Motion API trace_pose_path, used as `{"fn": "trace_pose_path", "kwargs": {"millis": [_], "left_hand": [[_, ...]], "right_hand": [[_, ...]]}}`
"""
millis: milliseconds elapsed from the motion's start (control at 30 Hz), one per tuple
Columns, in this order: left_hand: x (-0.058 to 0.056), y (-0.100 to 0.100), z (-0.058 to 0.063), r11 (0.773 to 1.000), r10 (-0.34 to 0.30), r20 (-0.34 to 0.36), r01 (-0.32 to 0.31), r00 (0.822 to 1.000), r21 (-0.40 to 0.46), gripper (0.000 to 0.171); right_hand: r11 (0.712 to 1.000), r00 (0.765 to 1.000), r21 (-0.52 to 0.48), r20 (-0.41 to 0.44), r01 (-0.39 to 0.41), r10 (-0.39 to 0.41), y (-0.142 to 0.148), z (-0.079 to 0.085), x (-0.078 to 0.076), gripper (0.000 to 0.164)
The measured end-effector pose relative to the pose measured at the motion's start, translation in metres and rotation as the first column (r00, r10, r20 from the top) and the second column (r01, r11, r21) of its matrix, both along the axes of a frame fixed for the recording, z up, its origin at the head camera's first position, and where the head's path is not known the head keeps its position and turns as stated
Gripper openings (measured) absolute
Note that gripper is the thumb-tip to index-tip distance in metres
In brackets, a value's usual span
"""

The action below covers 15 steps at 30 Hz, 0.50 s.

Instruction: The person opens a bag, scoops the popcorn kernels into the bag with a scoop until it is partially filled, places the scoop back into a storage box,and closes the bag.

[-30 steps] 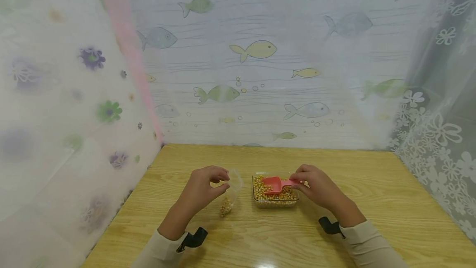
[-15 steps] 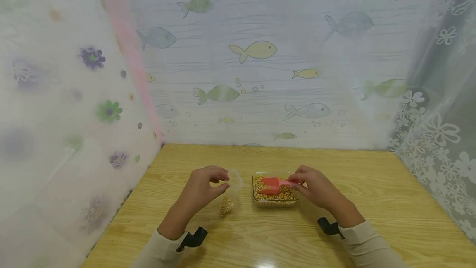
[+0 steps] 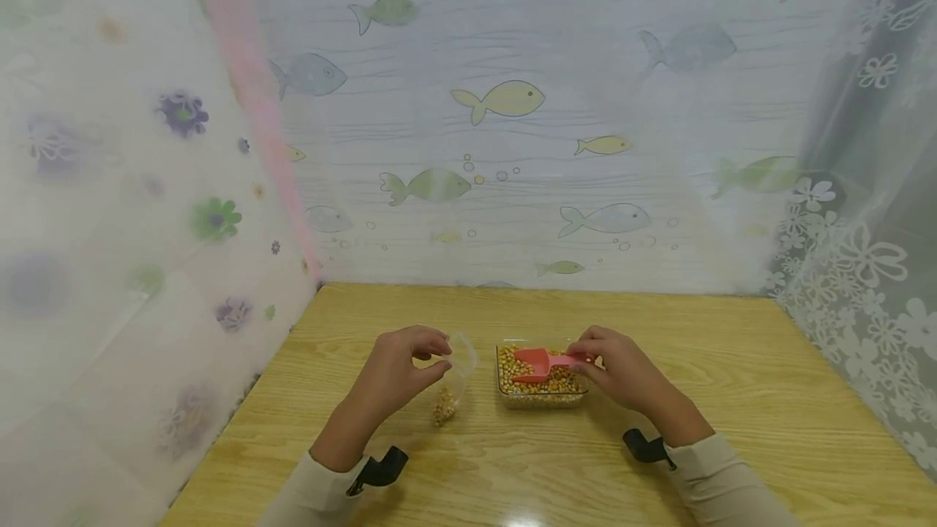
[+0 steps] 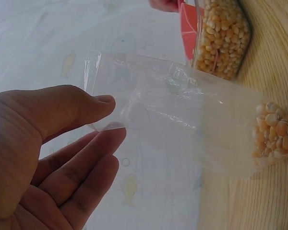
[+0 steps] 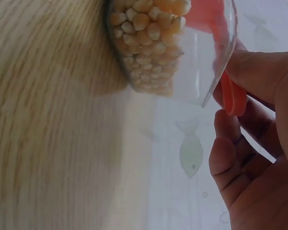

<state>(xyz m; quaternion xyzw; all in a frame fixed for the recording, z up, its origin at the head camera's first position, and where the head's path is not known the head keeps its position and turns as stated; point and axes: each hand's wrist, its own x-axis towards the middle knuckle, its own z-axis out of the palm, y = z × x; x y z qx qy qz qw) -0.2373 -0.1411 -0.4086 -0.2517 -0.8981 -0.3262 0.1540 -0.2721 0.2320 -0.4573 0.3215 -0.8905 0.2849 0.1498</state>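
My left hand (image 3: 406, 364) pinches the upper edge of a clear plastic bag (image 4: 158, 100) between thumb and fingers. Corn kernels (image 4: 276, 129) fill the bag's bottom, which is down at the table. To its right stands a clear rectangular container (image 3: 543, 402) of yellow and pale corn kernels (image 5: 149, 43). My right hand (image 3: 622, 364) holds a red-pink scoop (image 3: 533, 366) by its handle, over the container's right side. The scoop's bowl lies on the corn, its mouth facing left, with some kernels at its front. In the right wrist view the thumb presses the looped handle end (image 5: 234, 98).
Both stand on a light wood-grain table (image 3: 512, 470). A curtain printed with fish (image 3: 498, 104) hangs behind it, a flowered sheet (image 3: 183, 210) on the left and a white-flowered sheer one (image 3: 864, 267) on the right. Black wrist mounts (image 3: 384, 466) sit at both cuffs.
The scoop and right hand have shifted slightly left over the corn, and the scoop's bowl tipped a little along the way. The left hand and the bag stay in place.
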Motion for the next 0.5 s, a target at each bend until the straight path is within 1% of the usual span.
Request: {"fn": "trace_pose_path", "kwargs": {"millis": [267,367,500], "left_hand": [[0.000,0.000,0.000,1.000,-0.002,0.002,0.002,1.000,0.000,0.016],[0.000,-0.001,0.001,1.000,0.000,0.001,0.000,1.000,0.000,0.015],[0.001,-0.001,0.001,1.000,0.005,0.000,-0.005,1.000,0.001,0.015]], "right_hand": [[0.996,0.999,-0.079,-0.021,-0.042,0.041,0.003,-0.006,-0.004,0.012],[0.994,0.998,-0.092,-0.028,-0.050,0.047,0.004,-0.009,-0.005,0.013],[0.995,0.999,-0.087,-0.022,-0.045,0.044,0.007,-0.011,-0.007,0.013]]}}
